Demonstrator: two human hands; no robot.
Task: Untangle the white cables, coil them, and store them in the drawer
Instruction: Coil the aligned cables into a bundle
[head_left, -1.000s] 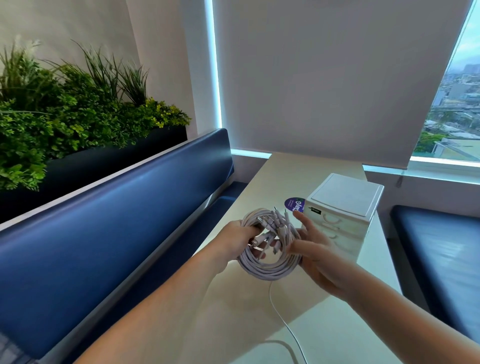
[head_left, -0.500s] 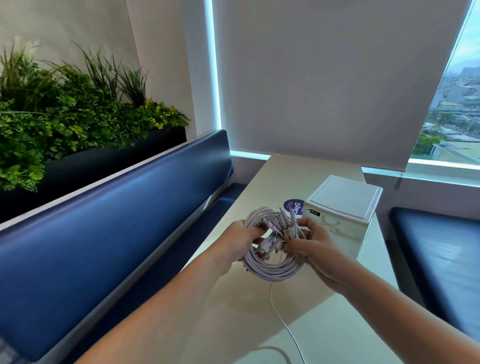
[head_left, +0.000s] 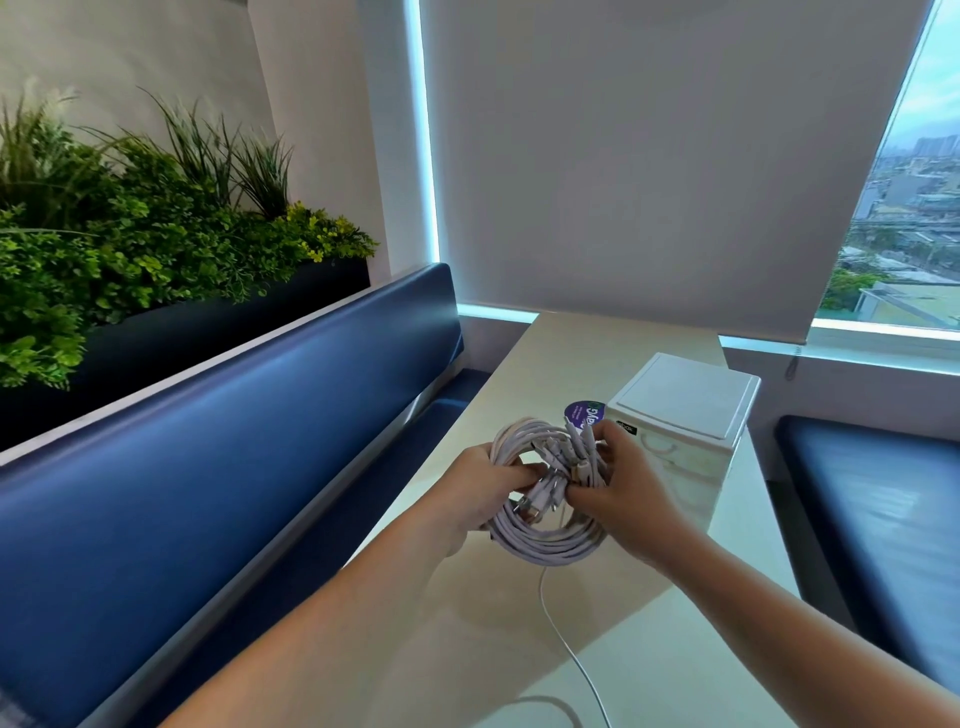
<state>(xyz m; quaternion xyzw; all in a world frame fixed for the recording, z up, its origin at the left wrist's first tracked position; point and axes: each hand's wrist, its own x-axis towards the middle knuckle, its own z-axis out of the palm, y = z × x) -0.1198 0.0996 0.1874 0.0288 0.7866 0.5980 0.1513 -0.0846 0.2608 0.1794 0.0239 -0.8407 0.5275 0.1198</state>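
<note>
By a blinded window, a pale table (head_left: 587, 353) carries a white drawer unit (head_left: 685, 395), its drawers closed and contents unseen. Just before it, the left hand (head_left: 478, 493) and right hand (head_left: 623, 493) curl round opposite sides of the coil (head_left: 545, 540), held above the table. A loose strand (head_left: 566, 639) trails off it and could snag, pulling loops free.

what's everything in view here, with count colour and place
cable coil: one, white, held above the table by both hands
loose cable end: one, white, trailing from the coil across the table
drawer unit: one, white, on the table right of the coil
disc: one, purple, on the table behind the coil
table: one, cream, centre
benches: two, dark blue, either side of the table
plants: several, green, behind left bench
blind: one, pale grey, behind the table
left hand: one, grips the coil's left side
right hand: one, grips the coil's right side
</note>
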